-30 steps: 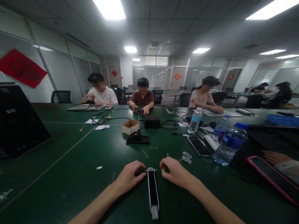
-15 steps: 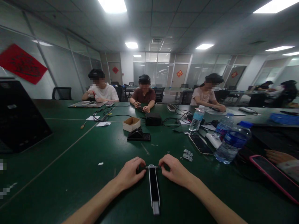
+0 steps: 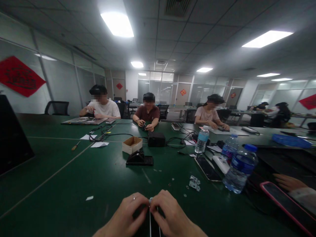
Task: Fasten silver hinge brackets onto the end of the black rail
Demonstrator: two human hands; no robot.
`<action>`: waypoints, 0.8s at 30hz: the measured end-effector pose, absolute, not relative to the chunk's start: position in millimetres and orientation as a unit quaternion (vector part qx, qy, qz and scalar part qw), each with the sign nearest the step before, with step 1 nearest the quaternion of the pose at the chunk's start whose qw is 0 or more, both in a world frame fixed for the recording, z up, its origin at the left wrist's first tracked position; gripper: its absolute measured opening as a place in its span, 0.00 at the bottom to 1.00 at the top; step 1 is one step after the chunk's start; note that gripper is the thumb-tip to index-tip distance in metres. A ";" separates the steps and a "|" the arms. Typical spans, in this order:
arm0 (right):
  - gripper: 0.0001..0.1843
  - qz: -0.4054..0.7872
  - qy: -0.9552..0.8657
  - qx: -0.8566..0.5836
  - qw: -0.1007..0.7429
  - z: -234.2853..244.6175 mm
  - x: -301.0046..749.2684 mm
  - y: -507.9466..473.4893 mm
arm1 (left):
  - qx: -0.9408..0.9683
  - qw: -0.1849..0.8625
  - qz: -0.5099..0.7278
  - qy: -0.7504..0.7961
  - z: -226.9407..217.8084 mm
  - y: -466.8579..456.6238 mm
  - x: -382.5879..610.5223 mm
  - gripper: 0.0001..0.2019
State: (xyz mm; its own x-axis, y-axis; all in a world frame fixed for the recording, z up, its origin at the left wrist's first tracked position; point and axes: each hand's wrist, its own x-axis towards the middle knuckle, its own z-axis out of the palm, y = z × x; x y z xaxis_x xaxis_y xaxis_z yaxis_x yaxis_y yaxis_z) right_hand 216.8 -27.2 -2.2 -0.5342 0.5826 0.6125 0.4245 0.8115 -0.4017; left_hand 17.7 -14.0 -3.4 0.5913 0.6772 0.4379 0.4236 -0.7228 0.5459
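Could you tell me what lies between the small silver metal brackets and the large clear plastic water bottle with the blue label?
In the head view, a black smartphone lies flat, beside a white oblong device.

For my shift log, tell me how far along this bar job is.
Done: the slim black-and-silver bar looks largely assembled. In hand: the left hand and right hand pinch its top end. Left: metal brackets and small washers lie loose on the green table, so it seems unfinished.
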 end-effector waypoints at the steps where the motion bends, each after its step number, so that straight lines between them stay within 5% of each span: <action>1: 0.08 0.102 -0.870 -0.289 0.385 -4.2 217.1 -26.3 | 0.870 0.200 0.321 0.316 -3.7 -13.8 17.2 0.08; 8: 0.02 0.055 -0.883 -0.333 0.326 -1.8 227.9 -18.3 | 0.877 0.198 0.311 0.309 2.3 -11.7 14.3 0.05; 15: 0.07 0.123 -0.846 -0.478 0.201 10.3 253.2 -10.3 | 0.825 0.232 0.297 0.421 -4.3 2.5 2.5 0.05; 24: 0.08 0.180 -0.846 -0.467 0.183 13.1 249.8 -14.6 | 0.823 0.251 0.248 0.446 -4.7 3.1 6.4 0.02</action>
State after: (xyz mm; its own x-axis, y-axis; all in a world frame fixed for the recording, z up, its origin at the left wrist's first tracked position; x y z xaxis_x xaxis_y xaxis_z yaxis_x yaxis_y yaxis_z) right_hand 249.8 -14.6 13.1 -0.4964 0.8566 0.1409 0.7251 0.4984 -0.4752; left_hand 6.4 3.1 -4.7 0.4788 0.8584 0.1842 0.6096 -0.4761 0.6339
